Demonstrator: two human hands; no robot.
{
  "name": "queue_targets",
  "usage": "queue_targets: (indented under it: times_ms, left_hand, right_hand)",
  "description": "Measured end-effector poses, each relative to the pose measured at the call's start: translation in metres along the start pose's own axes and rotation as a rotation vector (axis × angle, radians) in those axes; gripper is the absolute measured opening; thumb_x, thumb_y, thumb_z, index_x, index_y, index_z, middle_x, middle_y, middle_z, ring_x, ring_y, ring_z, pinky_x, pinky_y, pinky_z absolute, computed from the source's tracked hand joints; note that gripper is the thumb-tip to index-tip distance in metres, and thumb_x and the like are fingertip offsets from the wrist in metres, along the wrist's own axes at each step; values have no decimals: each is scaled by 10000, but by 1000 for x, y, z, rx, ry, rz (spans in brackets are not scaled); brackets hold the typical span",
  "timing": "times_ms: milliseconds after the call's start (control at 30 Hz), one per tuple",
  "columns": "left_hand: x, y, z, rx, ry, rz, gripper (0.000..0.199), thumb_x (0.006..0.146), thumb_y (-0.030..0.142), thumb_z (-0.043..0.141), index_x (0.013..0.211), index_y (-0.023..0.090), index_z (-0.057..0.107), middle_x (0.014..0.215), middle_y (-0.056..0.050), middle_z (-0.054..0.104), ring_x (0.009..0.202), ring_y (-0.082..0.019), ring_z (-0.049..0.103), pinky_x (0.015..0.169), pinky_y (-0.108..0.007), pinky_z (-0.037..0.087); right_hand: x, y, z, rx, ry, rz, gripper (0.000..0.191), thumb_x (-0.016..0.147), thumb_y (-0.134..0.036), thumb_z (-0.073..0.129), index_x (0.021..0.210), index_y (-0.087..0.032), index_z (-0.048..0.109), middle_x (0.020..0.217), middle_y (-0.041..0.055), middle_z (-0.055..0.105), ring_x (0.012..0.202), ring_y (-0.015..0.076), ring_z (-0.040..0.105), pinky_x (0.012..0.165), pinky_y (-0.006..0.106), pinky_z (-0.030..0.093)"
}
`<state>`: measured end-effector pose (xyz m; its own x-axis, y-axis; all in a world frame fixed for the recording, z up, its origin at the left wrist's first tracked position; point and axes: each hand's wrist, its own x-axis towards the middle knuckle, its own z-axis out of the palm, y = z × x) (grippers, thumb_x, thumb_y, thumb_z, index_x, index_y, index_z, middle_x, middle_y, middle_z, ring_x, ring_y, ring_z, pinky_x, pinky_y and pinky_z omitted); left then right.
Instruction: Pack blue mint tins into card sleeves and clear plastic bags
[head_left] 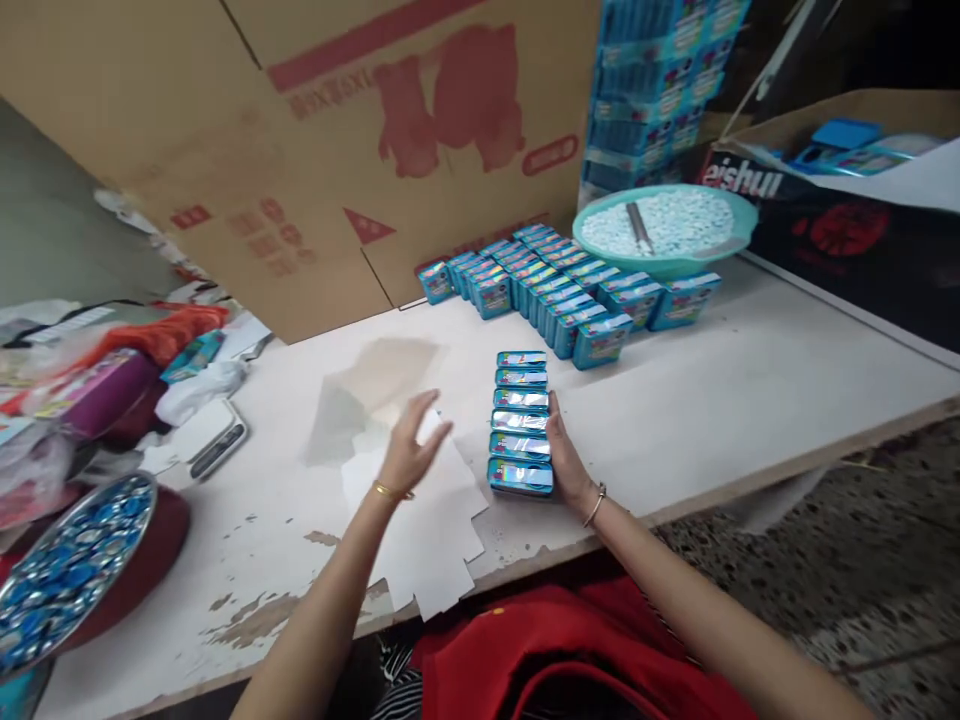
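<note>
A short row of small blue packs (520,420) with shiny tops stands on the table in front of me. My right hand (568,460) lies along the right side of this row, fingers stretched out against the packs. To the left, my left hand (409,445) hovers with thumb and fingers apart and holds nothing. Beneath it are white flat card sheets (435,545) with notched edges, partly covered by my left hand and forearm. Just beyond that hand is a smeared beige-grey flat shape (375,385); I cannot make out what it is.
More blue packs (559,290) stand in rows behind. Farther back are a teal basin (742,235) of small white pieces with a scoop, a large carton (300,190) and a black box (847,250). A red bowl (161,530) of blue wrapped pieces and a scale (217,440) sit left.
</note>
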<state>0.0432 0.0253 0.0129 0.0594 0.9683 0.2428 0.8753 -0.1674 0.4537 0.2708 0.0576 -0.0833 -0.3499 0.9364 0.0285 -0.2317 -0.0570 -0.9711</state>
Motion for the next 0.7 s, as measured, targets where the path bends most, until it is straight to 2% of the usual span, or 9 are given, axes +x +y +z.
queue_targets:
  times_ms: [67,133,200,267,400,500,533,600,700]
  left_hand:
    - [2,-57,-20,96,63,-238,391,896,411,416,1170,149,510,1142,-121,594,1044,-203,572,913,-361,445]
    - [1,-108,-35,220,12,-433,315,861,403,483,1029,150,564,1025,-101,612,945,-200,578,855,-333,448]
    - [-3,-145,-40,279,-39,-536,279,793,412,585,907,157,581,956,-93,614,903,-215,570,836,-338,430]
    - [-6,-167,-37,270,-48,-577,251,760,405,623,832,169,573,908,-84,614,877,-226,566,819,-344,413]
    - [-6,-185,-28,199,-33,-615,173,839,314,493,720,196,533,832,-55,613,846,-208,559,800,-319,371]
    - [-2,-190,-36,90,-24,-621,226,814,289,491,607,199,487,654,-12,570,724,-180,538,738,-288,363]
    - [0,-190,-41,45,-17,-622,250,804,302,496,578,198,473,595,1,539,678,-170,522,706,-276,363]
    - [2,-186,-55,-52,11,-617,295,803,353,477,553,195,466,533,17,492,612,-151,493,646,-257,367]
    - [0,-157,-72,-181,71,-581,351,825,435,408,599,186,508,545,27,480,582,-127,477,604,-234,378]
  right_hand:
    - [12,-3,0,-61,115,40,733,879,-680,225,1483,-328,5,1555,-5,135,1404,228,209,1114,493,262]
    - [20,-12,-4,-180,214,50,799,851,-695,317,1487,-254,118,1549,50,167,1412,235,175,1137,469,201]
    - [23,-24,-9,-281,297,24,840,825,-704,378,1471,-195,209,1523,106,247,1399,242,220,1141,448,193]
    - [20,-38,-14,-343,366,-17,803,824,-689,404,1438,-183,301,1471,128,355,1363,244,312,1128,436,238]
    - [9,-68,-11,-463,424,-136,615,850,-611,444,1319,-214,484,1393,97,472,1339,247,351,1123,455,235]
    - [1,-90,8,-484,364,-211,516,845,-546,506,1253,-231,542,1371,77,494,1337,245,349,1122,453,231]
    - [-3,-96,19,-466,305,-212,476,843,-522,526,1220,-233,563,1335,76,525,1296,242,406,1100,440,280]
    - [-10,-105,47,-425,95,-170,372,851,-482,537,1110,-228,620,1186,75,617,1133,220,549,1000,396,409]
    - [-19,-105,98,-393,-289,-49,308,863,-463,528,983,-210,658,1011,64,664,948,185,611,854,339,487]
